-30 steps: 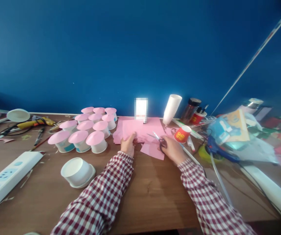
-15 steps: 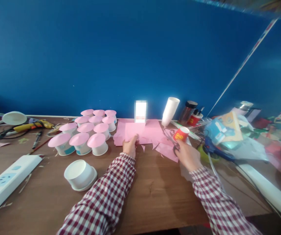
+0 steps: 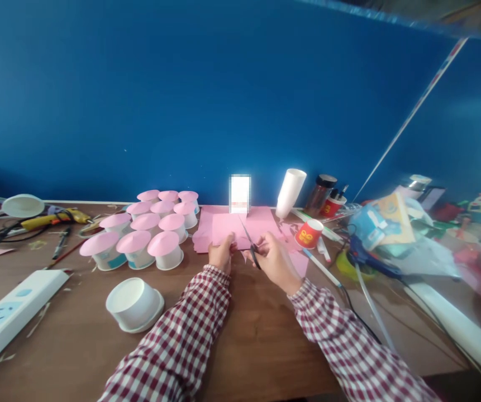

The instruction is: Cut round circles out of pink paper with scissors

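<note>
Between thumb and fingers, my left hand (image 3: pixel 222 254) grips the near edge of a pink paper sheet (image 3: pixel 227 226). My right hand (image 3: pixel 277 259) is closed on dark-handled scissors (image 3: pixel 253 248), their blades pointing up and left over the sheet's right side. I cannot tell whether the blades touch the paper. More pink paper (image 3: pixel 204 223) lies beneath, against the wall. A red paper cup (image 3: pixel 308 233) stands upside down to the right of my right hand. To the left are several upturned white cups topped with pink paper cones (image 3: pixel 134 241).
A white tub (image 3: pixel 133 304) sits left of my left forearm, with a power strip (image 3: pixel 18 318) beyond it. A yellow glue gun (image 3: pixel 51 219) lies far left. Stacked white cups (image 3: pixel 290 192) lean by a dark-lidded jar (image 3: pixel 323 192). A blue glue gun (image 3: pixel 370 259) and plastic bags (image 3: pixel 385 220) crowd the right.
My right hand has moved left with the scissors, from beside the red cup to the pink sheet. My left hand has stayed on the sheet's near edge.
</note>
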Motion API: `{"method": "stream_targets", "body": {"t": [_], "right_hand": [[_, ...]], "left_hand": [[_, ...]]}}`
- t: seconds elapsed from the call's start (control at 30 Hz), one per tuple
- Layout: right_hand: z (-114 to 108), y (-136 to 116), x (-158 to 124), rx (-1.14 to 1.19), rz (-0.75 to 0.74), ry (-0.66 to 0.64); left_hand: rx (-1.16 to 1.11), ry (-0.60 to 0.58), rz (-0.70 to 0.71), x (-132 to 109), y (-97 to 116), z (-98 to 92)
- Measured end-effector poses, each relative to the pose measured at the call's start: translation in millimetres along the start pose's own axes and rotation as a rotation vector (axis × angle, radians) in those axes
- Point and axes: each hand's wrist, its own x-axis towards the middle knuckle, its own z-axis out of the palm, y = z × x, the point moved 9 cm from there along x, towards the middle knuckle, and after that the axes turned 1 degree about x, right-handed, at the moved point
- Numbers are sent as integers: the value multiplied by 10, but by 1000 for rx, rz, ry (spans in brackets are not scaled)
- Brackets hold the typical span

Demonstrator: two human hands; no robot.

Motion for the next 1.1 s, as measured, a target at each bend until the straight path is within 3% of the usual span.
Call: {"method": "stream_targets", "body": {"t": [0.23, 0.47, 0.7, 0.77, 0.9, 1.0, 1.1], "right_hand": [[-93, 304, 226, -197, 1, 140], [45, 612, 227, 22, 35, 24], [75, 607, 177, 192, 20, -57], [54, 579, 168, 216, 15, -33], [118, 640, 144, 386, 114, -22], [204, 664, 120, 434, 155, -48], [296, 654, 97, 407, 167, -120]], "left_hand": [[-14, 17, 1, -41, 34, 9], [0, 21, 26, -14, 25, -5], [-58, 21, -20, -28, 45, -2], [-161, -30, -63, -25, 52, 36], [-329, -239, -209, -89, 16, 218], [-319, -439, -308, -218, -46, 385], [-247, -502, -328, -285, -91, 425]]}}
